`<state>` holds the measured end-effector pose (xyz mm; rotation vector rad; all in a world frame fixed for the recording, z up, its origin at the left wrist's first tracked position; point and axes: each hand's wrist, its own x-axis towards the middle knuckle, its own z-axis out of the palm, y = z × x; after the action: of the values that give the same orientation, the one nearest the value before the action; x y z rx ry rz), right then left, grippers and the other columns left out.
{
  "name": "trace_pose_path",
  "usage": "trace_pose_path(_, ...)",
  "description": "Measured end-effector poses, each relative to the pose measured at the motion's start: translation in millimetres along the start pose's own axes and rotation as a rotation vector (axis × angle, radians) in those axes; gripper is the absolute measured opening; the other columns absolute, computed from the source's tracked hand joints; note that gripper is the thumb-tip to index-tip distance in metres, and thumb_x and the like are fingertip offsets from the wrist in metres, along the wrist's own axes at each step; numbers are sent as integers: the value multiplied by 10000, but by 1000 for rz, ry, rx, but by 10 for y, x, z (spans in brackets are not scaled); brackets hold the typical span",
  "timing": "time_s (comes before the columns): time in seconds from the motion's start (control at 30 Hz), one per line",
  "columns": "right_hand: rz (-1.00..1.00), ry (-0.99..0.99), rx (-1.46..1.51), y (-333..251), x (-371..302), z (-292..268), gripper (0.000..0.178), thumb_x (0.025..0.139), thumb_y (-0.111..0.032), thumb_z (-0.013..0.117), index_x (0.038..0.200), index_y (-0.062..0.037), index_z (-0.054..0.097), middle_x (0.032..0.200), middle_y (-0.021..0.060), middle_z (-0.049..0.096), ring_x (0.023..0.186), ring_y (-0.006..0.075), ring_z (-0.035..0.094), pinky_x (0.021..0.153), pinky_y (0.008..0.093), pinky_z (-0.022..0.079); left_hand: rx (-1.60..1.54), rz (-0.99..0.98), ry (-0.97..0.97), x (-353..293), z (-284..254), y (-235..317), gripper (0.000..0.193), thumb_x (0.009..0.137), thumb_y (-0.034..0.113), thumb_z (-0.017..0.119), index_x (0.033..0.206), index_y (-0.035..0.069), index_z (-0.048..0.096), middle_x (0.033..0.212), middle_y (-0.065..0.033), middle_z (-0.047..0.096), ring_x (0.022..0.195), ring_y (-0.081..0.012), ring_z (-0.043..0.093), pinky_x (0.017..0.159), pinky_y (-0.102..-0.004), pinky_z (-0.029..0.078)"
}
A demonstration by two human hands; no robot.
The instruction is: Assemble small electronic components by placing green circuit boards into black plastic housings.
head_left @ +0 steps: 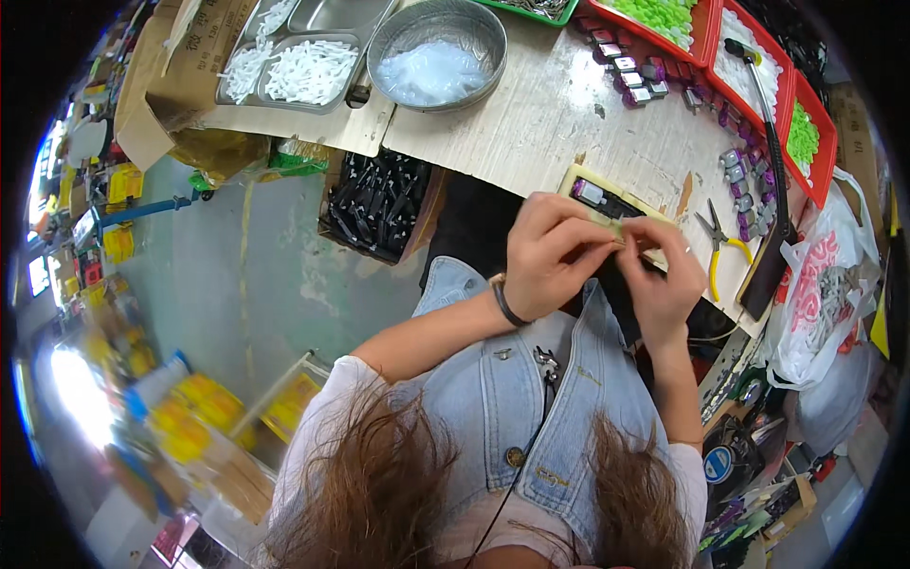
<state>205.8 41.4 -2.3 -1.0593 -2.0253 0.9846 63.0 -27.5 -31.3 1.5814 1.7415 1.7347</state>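
Note:
My left hand (552,254) and my right hand (669,277) meet at the table's near edge, fingertips pinched close together. Between them is a small pale greenish piece (617,230), too small and too covered to name. Just behind the fingers lies a cream-coloured holder (575,176) with a black casing (616,206) in it. A small silver and purple motor (589,192) sits in the casing's left end. My fingers hide the holder's near part. To the right of my right hand lie pliers (725,248) with yellow handles.
Several small motors (627,68) stand at the back, more along the right. Red trays (817,171) hold green and white pieces. A steel tray (332,106) of white parts and a round metal bowl (384,87) stand back left. A box of black parts (379,204) sits below the edge.

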Motion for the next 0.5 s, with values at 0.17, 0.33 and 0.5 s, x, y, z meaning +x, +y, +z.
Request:
trace_pose_path(0.17,-127,-31,-136,177,224,41,164,743,56,705,877,-12,640,801,81,625,674,184,632,613,276,509,146,303,-115,27,-45,-429,180,728,10,742,879,77,670,1042,-38,709,1010,-199,659,816,-331,469)
trace_pose_path(0.33,-127,-56,-216,211,263,95,184,719,64,709,862,-28,637,796,69,622,674,192,604,596,293,488,79,311,-203,68,-85,-512,178,732,77,757,883,115,671,1055,8,702,1030,-178,631,867,-330,418)
trace_pose_path(0.5,-231,-8,-289,233,251,119,193,710,49,727,857,-45,645,785,65,627,692,214,603,594,309,489,159,351,-312,118,-128,-509,153,753,140,740,887,139,666,1080,45,688,1051,-159,594,886,-343,396)
